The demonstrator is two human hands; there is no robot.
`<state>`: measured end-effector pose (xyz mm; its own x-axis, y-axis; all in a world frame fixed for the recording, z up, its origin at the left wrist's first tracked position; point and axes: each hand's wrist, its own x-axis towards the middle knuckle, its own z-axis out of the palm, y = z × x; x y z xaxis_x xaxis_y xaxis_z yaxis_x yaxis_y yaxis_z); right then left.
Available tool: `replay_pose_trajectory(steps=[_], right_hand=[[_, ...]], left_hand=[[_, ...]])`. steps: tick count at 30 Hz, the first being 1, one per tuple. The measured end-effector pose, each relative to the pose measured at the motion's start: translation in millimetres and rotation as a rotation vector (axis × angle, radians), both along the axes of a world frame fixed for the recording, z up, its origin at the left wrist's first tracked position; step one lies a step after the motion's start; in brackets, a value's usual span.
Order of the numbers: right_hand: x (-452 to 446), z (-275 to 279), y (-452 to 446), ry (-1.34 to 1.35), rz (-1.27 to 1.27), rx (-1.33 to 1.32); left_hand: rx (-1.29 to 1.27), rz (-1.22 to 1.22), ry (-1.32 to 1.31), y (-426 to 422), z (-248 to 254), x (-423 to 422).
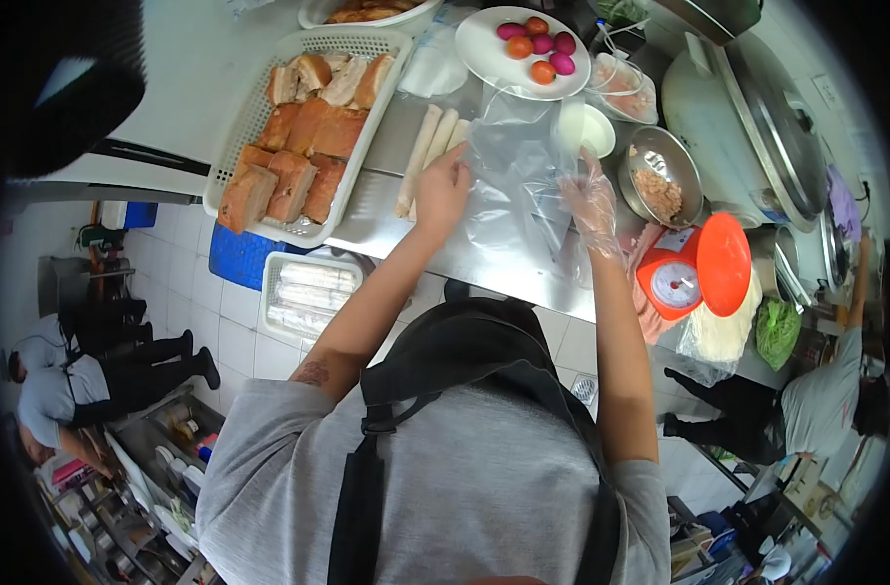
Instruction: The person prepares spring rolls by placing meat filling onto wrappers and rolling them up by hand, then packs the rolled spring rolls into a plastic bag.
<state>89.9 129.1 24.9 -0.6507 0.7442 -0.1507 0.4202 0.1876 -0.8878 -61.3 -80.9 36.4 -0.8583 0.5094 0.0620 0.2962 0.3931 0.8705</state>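
My left hand [443, 198] is bare, with its fingers bent in at the left edge of a clear plastic sheet [511, 161] lying on the steel table. Right beside its knuckles lie several long pale rolls [429, 146]. A thin clear glove covers my right hand [591, 207], whose fingers pinch the sheet's right side, just below a small white bowl [588, 131]. The glove's film and the sheet overlap there, so the exact contact is partly hidden. Close to that hand stands a metal bowl [694, 161] with minced filling [658, 195].
A white basket [377, 146] of roasted meat pieces stands left. Behind the sheet is a plate [474, 44] of red and purple eggs. An orange scale [671, 278] and a large pot [694, 97] are right. Below left sits a tray of wrapped rolls [313, 288]. Two people work farther off.
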Motion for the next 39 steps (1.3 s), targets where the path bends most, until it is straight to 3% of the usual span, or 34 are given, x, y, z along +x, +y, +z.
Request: replay_pose_trajectory(steps=[3,6,8,9,12,14,18,21,30,33,36,39], right_hand=[[1,8,-6,-0.008,0.033,0.253],[5,3,-9,0.071,0.003,0.568],[11,21,-22,0.04,-0.09,0.786],[12,30,-35,-0.005,-0.17,0.665],[28,5,-69,0.086,0.158,0.828],[36,5,-105,-0.018,0.393,0.739],[36,-9,-124,0.001,0.454,0.749],[35,-13,-121,0.048,0.445,0.76],[36,-17,-118,0.086,0.416,0.715],[37,-20,-119,0.08,0.422,0.7],[37,-17,-119,0.057,0.426,0.698],[37,-15,-120,0.043,0.43,0.714]], left_hand=[[-0.188,0.005,0.29,-19,16,7],[-0.361,-0.094,0.348,-46,-3,12],[-0.334,-0.122,0.346,-51,9,25],[-0.32,-0.135,0.345,-50,12,30],[-0.35,-0.144,0.429,-39,-5,27],[-0.411,-0.171,0.437,-27,-15,15],[-0.505,-0.176,0.309,-7,2,14],[-0.328,-0.123,0.247,3,-14,3],[-0.381,-0.1,0.268,-3,-25,13],[-0.371,-0.151,0.062,-8,-37,0],[0.025,-0.245,-0.815,-31,0,-17],[0.174,-0.156,-1.046,-78,30,-34]])
